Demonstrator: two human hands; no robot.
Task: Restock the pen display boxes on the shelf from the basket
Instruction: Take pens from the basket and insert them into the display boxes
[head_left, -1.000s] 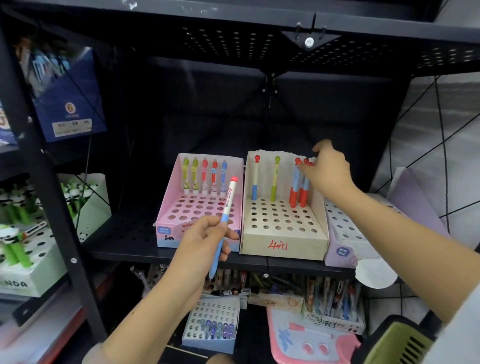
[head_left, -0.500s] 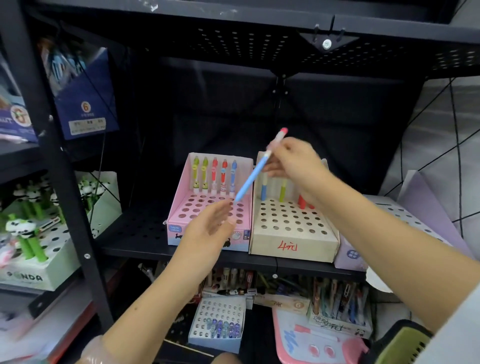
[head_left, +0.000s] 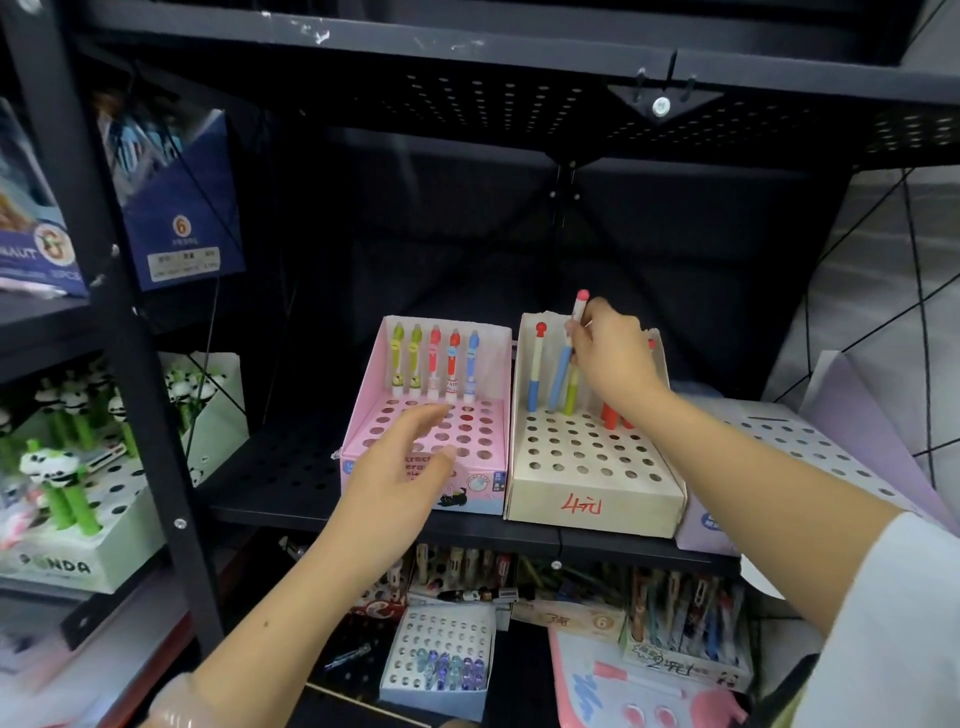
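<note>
While the right hand (head_left: 605, 353) pinches a blue pen (head_left: 562, 366) with a red cap near its top, the pen's lower end stands at the back row of the beige display box (head_left: 592, 462), between a blue pen with a red ball top (head_left: 536, 371) and a green pen (head_left: 572, 392) just beside it. Red pens (head_left: 610, 414) stand in the same row, partly hidden behind the right wrist. The left hand (head_left: 402, 470) hovers with fingers loosely spread and holding nothing, in front of the pink display box (head_left: 480, 452), which stands touching the beige one on the black shelf (head_left: 275, 467). Five pens (head_left: 435, 364) fill part of the pink box's back row; its other holes stand bare. A white perforated box (head_left: 810, 447) lies at the right of the beige box.
</note>
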